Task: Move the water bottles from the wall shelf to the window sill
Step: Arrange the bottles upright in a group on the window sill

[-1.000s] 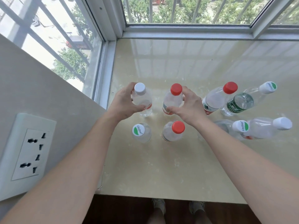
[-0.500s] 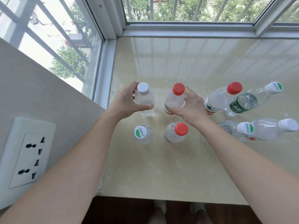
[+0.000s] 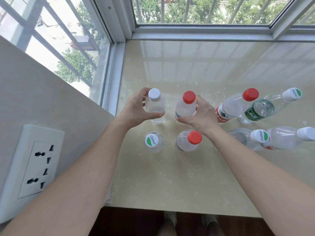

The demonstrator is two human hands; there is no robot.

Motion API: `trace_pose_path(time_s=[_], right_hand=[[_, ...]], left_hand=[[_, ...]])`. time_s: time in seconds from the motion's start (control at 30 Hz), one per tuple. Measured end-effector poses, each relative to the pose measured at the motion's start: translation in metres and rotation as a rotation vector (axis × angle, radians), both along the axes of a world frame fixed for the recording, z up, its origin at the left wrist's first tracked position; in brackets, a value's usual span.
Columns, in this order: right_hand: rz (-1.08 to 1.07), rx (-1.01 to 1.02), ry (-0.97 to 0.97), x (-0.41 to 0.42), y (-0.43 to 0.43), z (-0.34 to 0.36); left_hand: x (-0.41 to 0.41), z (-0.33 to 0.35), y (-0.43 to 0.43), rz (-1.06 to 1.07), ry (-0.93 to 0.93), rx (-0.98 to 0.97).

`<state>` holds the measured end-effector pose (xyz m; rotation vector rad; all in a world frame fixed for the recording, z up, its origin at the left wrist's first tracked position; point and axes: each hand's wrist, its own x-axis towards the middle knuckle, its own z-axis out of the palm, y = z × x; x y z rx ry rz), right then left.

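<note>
Two upright bottles held at the window sill's (image 3: 187, 176) left end
The left hand (image 3: 136, 109) grips the white-capped bottle (image 3: 155, 107), the right hand (image 3: 200, 114) the red-capped bottle (image 3: 185, 109); front-row bottles (image 3: 154, 142) stand just beneath both wrists.

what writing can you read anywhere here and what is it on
"Cestbon": near left cap, green and white.
"Cestbon": near right cap, green and white.
"Cestbon": far right cap, green and white.
Green label and red label: print too blurred to read.
Wall socket: no text visible.
</note>
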<state>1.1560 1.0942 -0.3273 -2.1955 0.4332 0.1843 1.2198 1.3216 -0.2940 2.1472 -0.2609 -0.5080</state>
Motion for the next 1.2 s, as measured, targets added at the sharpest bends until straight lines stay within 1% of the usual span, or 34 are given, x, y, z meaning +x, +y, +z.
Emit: trace_pose_path(time_s=[0.1,0.23,0.4,0.6,0.7,0.8,0.9,1.0,1.2], right_hand=[[-0.008,-0.015,-0.004,-0.001,0.001,0.001],[-0.023,-0.021,-0.01,-0.002,0.0,0.012],[-0.002,-0.036,-0.022,-0.006,-0.001,0.05],[0.034,-0.088,-0.165,-0.024,-0.025,0.135],[0.038,-0.169,-0.22,-0.038,-0.063,0.177],[0.019,-0.255,-0.211,-0.05,-0.117,0.2],[0.011,-0.321,-0.184,-0.061,-0.171,0.204],[0.005,-0.344,-0.153,-0.07,-0.214,0.192],[0.071,-0.291,-0.066,-0.075,-0.266,0.145]], left_hand=[[-0.003,0.0,0.005,-0.001,-0.002,-0.005],[-0.006,0.007,0.012,0.014,-0.035,0.051],[-0.011,0.045,0.016,0.035,-0.086,0.103],[-0.024,0.123,-0.001,0.053,-0.326,0.304],[-0.04,0.158,-0.035,-0.019,-0.426,0.331],[-0.053,0.174,-0.084,-0.102,-0.473,0.325],[-0.066,0.172,-0.133,-0.172,-0.466,0.307],[-0.074,0.157,-0.171,-0.209,-0.45,0.339],[-0.074,0.123,-0.217,-0.203,-0.367,0.474]])
